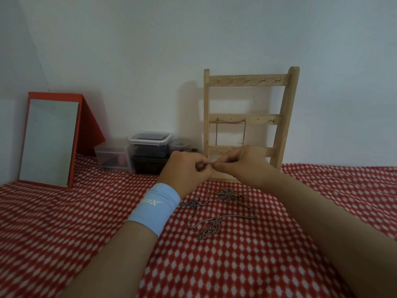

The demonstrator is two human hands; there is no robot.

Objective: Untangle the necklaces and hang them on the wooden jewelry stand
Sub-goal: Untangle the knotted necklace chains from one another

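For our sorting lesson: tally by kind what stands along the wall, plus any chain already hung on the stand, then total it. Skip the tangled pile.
Pale wooden ladder-shaped jewelry stand: 1
Red-framed rectangular mirror: 1
Plastic storage containers: 4 (clear box, white-lidded box, dark box, round jar)
Thin metal chain necklace hung on the stand: 1
Total: 7

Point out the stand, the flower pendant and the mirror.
stand (pixel 240 83): head view, on its top rail.
pendant (pixel 228 194): head view, on the flower's centre.
mirror (pixel 50 138): head view, middle of the glass.
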